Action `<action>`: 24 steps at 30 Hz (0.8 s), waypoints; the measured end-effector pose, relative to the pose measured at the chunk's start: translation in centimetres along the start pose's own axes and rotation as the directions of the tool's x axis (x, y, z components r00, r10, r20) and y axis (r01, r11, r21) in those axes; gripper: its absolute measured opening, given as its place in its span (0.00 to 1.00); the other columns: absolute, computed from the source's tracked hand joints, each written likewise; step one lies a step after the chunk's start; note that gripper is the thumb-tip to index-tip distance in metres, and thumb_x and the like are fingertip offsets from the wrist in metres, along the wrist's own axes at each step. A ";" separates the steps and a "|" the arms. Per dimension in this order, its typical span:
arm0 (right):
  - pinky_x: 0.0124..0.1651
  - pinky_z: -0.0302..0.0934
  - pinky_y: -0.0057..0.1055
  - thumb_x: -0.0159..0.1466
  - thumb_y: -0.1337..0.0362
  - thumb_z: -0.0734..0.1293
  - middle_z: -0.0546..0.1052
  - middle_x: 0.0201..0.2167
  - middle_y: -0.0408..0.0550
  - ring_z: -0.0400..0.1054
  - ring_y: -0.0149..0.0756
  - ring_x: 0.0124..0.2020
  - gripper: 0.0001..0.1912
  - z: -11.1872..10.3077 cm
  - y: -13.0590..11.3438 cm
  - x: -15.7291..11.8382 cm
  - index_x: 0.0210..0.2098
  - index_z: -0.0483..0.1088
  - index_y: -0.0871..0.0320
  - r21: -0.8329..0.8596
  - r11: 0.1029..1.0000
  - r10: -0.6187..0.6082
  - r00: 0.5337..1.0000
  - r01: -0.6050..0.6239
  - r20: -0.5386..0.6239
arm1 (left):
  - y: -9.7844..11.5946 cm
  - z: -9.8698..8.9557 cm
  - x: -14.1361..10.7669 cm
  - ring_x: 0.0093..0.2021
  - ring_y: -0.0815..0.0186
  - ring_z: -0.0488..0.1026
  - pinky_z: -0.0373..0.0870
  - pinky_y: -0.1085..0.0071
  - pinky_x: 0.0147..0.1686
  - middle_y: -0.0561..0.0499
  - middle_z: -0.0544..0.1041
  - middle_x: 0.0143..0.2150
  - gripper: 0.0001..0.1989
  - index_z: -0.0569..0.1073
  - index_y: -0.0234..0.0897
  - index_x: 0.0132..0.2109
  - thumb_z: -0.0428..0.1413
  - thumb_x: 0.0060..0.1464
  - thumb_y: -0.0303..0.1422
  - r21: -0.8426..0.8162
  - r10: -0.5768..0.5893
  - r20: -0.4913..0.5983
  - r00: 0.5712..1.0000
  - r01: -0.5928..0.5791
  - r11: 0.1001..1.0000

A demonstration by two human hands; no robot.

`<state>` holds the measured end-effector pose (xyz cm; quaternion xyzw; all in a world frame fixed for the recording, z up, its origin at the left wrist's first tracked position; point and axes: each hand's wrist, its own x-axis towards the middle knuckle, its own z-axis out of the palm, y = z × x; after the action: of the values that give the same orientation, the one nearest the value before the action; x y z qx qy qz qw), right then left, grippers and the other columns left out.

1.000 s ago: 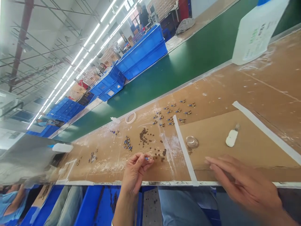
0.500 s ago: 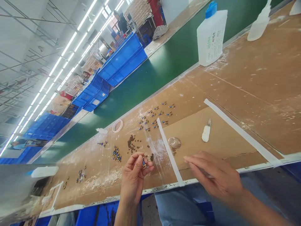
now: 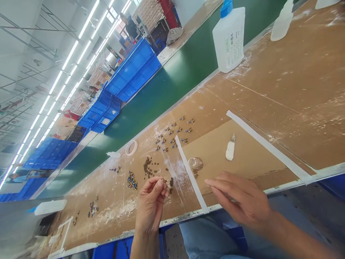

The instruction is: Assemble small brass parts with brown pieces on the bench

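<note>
The left hand (image 3: 151, 201) is pinching its fingertips together on a tiny part, hard to make out, over the desk (image 3: 283, 93) beside the brown beads (image 3: 148, 166). The right hand (image 3: 242, 201) is hovering flat, fingers loosely apart, holding nothing. A slack pinch could be dropping the part among the beads.

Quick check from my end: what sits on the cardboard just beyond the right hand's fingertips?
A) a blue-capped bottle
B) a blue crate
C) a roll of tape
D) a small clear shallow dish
D: the small clear dish lies on the cardboard just past the right hand; the tape roll and blue-capped bottle sit farther off.
</note>
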<state>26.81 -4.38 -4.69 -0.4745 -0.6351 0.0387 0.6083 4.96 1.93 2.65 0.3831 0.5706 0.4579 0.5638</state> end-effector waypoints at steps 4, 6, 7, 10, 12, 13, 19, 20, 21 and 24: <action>0.45 0.67 0.24 0.65 0.74 0.63 0.78 0.35 0.44 0.72 0.26 0.38 0.12 -0.1 0.1 0.0 0.48 0.69 0.58 0.006 1.000 0.002 1.000 -0.002 0.011 | 0.1 0.6 0.0 0.23 0.74 0.72 0.75 0.77 0.25 0.54 0.76 0.24 0.16 0.82 0.34 0.29 0.75 0.31 0.36 0.063 -0.005 -0.087 0.996 0.011 0.998; 0.45 0.66 0.24 0.66 0.73 0.63 0.78 0.35 0.44 0.72 0.26 0.38 0.12 -0.2 0.0 0.0 0.48 0.69 0.58 0.007 1.000 -0.004 1.000 0.004 0.011 | 0.1 0.8 0.1 0.25 0.71 0.75 0.79 0.72 0.31 0.52 0.79 0.27 0.17 0.83 0.34 0.31 0.75 0.31 0.37 0.090 0.007 -0.114 0.993 0.003 0.996; 0.45 0.66 0.23 0.66 0.73 0.63 0.78 0.35 0.44 0.72 0.26 0.38 0.12 -0.3 0.0 0.1 0.48 0.69 0.59 0.005 1.000 -0.008 1.000 0.008 0.009 | 0.0 0.9 0.2 0.27 0.70 0.76 0.80 0.71 0.34 0.51 0.80 0.27 0.17 0.83 0.34 0.31 0.74 0.32 0.38 0.101 0.018 -0.112 0.994 -0.006 0.995; 0.47 0.65 0.23 0.66 0.73 0.63 0.78 0.35 0.44 0.72 0.26 0.38 0.11 -0.5 -0.1 0.2 0.47 0.69 0.59 0.001 1.000 -0.011 1.000 0.011 -0.001 | -0.1 1.1 0.4 0.30 0.67 0.78 0.80 0.67 0.41 0.50 0.81 0.29 0.16 0.83 0.34 0.34 0.73 0.37 0.38 0.136 0.049 -0.064 0.997 -0.040 0.990; 0.47 0.65 0.24 0.66 0.73 0.63 0.78 0.35 0.44 0.72 0.26 0.38 0.10 -0.5 -0.1 0.2 0.47 0.70 0.59 0.002 1.000 -0.006 1.000 0.006 -0.004 | -0.2 1.2 0.6 0.33 0.65 0.80 0.79 0.68 0.42 0.50 0.82 0.30 0.15 0.83 0.34 0.35 0.72 0.39 0.37 0.159 0.067 -0.037 0.997 -0.061 0.985; 0.47 0.66 0.23 0.66 0.72 0.63 0.78 0.35 0.44 0.72 0.26 0.38 0.10 -0.5 0.0 0.2 0.47 0.70 0.59 0.006 1.000 -0.005 1.000 0.005 -0.008 | -0.2 1.3 0.6 0.34 0.64 0.80 0.79 0.69 0.41 0.49 0.82 0.31 0.14 0.83 0.35 0.35 0.72 0.39 0.36 0.174 0.076 -0.033 0.997 -0.069 0.982; 0.45 0.67 0.25 0.67 0.71 0.63 0.78 0.35 0.45 0.71 0.27 0.37 0.10 -0.4 0.1 0.4 0.46 0.70 0.60 0.021 1.000 0.009 1.000 -0.009 -0.012 | -0.1 2.3 0.7 0.35 0.68 0.80 0.76 0.78 0.38 0.50 0.83 0.32 0.12 0.81 0.36 0.34 0.72 0.39 0.30 0.272 0.135 -0.047 0.990 -0.117 0.955; 0.45 0.67 0.25 0.66 0.71 0.63 0.78 0.35 0.45 0.71 0.27 0.38 0.10 -0.4 0.1 0.3 0.46 0.70 0.60 0.027 1.000 0.007 1.000 -0.007 -0.009 | -0.1 2.4 0.8 0.34 0.68 0.80 0.76 0.78 0.37 0.50 0.83 0.31 0.12 0.81 0.36 0.34 0.72 0.38 0.29 0.273 0.152 -0.046 0.987 -0.134 0.953; 0.45 0.67 0.25 0.66 0.71 0.63 0.78 0.35 0.45 0.71 0.27 0.38 0.10 -0.3 0.1 0.3 0.47 0.70 0.60 0.033 0.999 0.005 1.000 -0.005 -0.008 | -0.1 2.6 0.8 0.34 0.68 0.80 0.76 0.78 0.36 0.51 0.83 0.31 0.12 0.82 0.36 0.33 0.72 0.38 0.29 0.274 0.165 -0.041 0.985 -0.148 0.950; 0.44 0.67 0.26 0.66 0.72 0.63 0.78 0.35 0.45 0.71 0.28 0.37 0.10 -0.2 0.2 0.1 0.47 0.69 0.61 0.052 0.999 0.007 1.000 -0.007 -0.006 | -0.1 2.8 0.8 0.34 0.67 0.81 0.77 0.77 0.35 0.51 0.83 0.31 0.11 0.82 0.37 0.33 0.72 0.38 0.30 0.271 0.181 -0.019 0.983 -0.169 0.948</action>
<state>27.11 -4.32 -4.65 -0.4608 -0.6303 0.0558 0.6223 7.74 2.96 2.47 0.4950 0.6032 0.4331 0.4513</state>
